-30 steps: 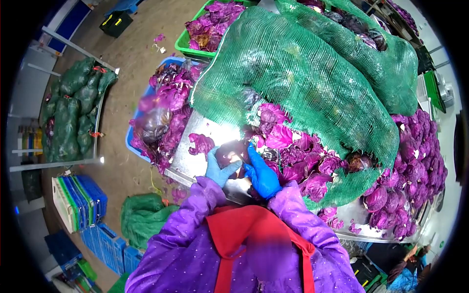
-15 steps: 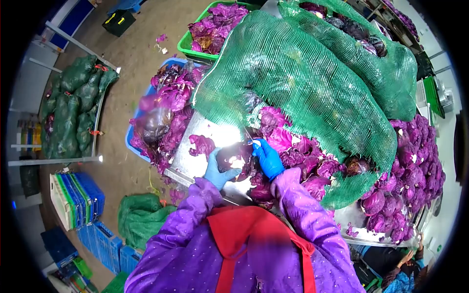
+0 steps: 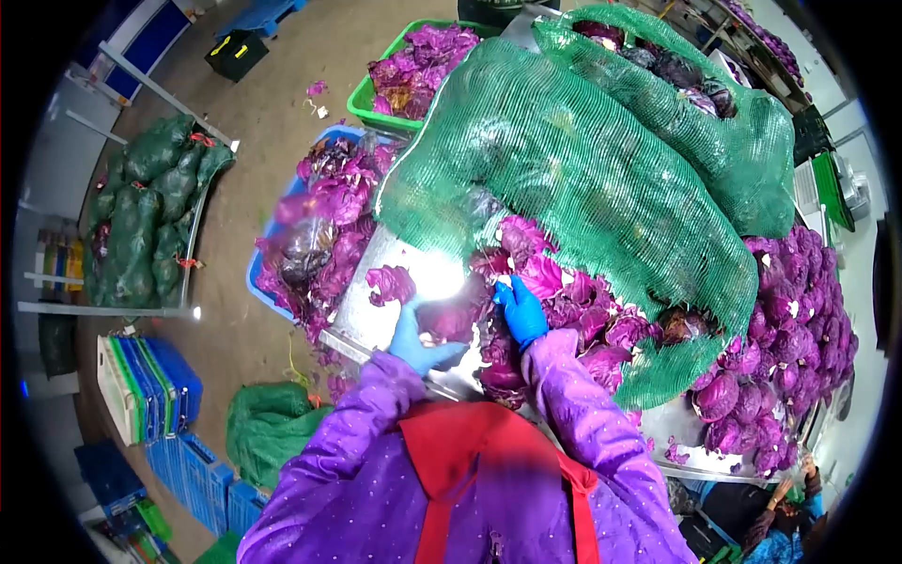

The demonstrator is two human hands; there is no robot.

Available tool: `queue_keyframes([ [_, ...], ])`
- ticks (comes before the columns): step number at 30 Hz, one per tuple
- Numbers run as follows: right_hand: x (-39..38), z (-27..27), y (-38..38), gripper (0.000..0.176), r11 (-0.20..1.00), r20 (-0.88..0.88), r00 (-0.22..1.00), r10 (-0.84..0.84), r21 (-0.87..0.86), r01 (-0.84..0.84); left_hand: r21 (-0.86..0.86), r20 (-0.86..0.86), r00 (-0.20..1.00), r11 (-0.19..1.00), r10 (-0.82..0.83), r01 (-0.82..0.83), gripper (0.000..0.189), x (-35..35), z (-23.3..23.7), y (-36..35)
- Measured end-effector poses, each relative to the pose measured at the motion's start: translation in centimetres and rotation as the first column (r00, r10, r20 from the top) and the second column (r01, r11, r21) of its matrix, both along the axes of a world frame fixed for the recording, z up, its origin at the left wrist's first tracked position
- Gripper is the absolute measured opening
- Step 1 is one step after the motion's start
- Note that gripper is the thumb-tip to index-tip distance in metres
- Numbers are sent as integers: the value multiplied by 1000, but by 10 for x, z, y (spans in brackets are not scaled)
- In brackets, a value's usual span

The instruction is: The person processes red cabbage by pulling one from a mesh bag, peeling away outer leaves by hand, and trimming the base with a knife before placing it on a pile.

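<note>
My left hand (image 3: 420, 340), in a light blue glove, is curved around a red cabbage (image 3: 449, 321) above the metal table (image 3: 413, 261). Thumb and fingers grip its near and left sides. The cabbage is partly washed out by glare. To its right is my right hand (image 3: 519, 313), in a darker blue glove, fingers curled together. A small pale bit shows at its fingertips; what it grips is mostly hidden. Loose purple leaves (image 3: 543, 273) lie beyond and beside this hand. A single leaf (image 3: 390, 285) rests on the metal left of the cabbage.
A large green mesh sack (image 3: 573, 179) covers the table's far side. At left stand a blue crate (image 3: 256, 273) and a green crate (image 3: 361, 101), both full of leaves. Trimmed red cabbages (image 3: 789, 329) are heaped at right. A person's hands (image 3: 782, 489) show at lower right.
The cabbage has turned in my left hand, showing a brighter purple side. My right hand has shifted slightly right and down, apart from it. The thin shiny piece at its fingertips no longer shows.
</note>
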State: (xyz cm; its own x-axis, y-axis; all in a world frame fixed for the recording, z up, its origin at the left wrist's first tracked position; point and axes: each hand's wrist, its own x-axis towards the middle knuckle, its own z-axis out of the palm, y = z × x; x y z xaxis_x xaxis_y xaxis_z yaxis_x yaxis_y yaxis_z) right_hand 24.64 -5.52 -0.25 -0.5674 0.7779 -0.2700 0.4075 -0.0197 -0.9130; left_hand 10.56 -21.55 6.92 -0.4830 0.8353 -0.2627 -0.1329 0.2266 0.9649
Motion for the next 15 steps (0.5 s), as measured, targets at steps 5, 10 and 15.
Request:
queue_keyframes([
  [5, -1, 28, -13, 29, 999, -60, 998, 31, 15, -30, -11, -166, 972, 986, -168, 168, 94, -30, -20, -34],
  [10, -18, 113, -35, 26, 943, -55, 962, 266, 223, -248, -142, -150, 989, 990, -1, -20, 86, -22, 4, -20],
  [15, -24, 71, -7, 22, 974, -230, 971, 69, 227, -16, -92, -217, 976, 994, 36, -57, 70, -21, -2, -13],
])
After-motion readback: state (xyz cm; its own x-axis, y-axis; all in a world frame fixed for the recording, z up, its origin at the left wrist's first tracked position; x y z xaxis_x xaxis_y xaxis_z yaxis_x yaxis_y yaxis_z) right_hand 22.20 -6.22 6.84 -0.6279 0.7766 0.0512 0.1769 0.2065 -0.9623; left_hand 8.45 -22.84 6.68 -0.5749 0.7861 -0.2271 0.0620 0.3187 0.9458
